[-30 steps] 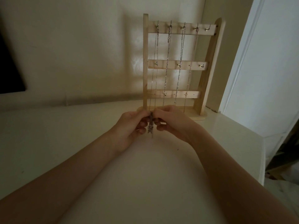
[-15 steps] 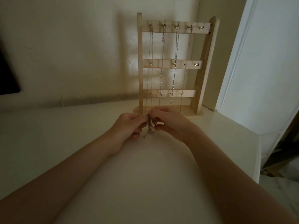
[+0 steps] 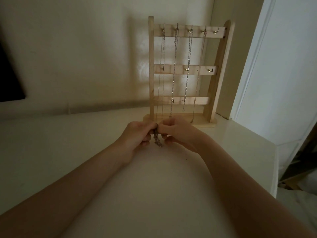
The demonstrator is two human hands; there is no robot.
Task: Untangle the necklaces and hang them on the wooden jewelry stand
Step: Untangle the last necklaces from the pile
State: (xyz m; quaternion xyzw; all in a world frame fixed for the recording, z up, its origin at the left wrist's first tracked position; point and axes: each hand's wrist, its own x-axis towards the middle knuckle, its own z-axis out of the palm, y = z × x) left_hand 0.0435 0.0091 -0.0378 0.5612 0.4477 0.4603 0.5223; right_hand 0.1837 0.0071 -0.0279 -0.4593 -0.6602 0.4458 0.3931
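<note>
Head view: we count four necklaces hanging on one wooden stand at the table's far edge; our left hand and right hand, together, pinch one chain bundle.

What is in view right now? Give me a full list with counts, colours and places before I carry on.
wooden jewelry stand: one, pale wood, upright at the back of the table, three crossbars with small metal hooks
hanging necklaces: four, silvery, on the top bar's four leftmost hooks
free top hook: one, brassy, rightmost on the top bar
tangled chain: one bunch, dark silvery, held between both hands just above the table
table: one, white, under everything
wall: cream, behind the stand
door frame: white, right of the stand
left hand: fingers pinch the bunch
right hand: fingers pinch the bunch
</note>
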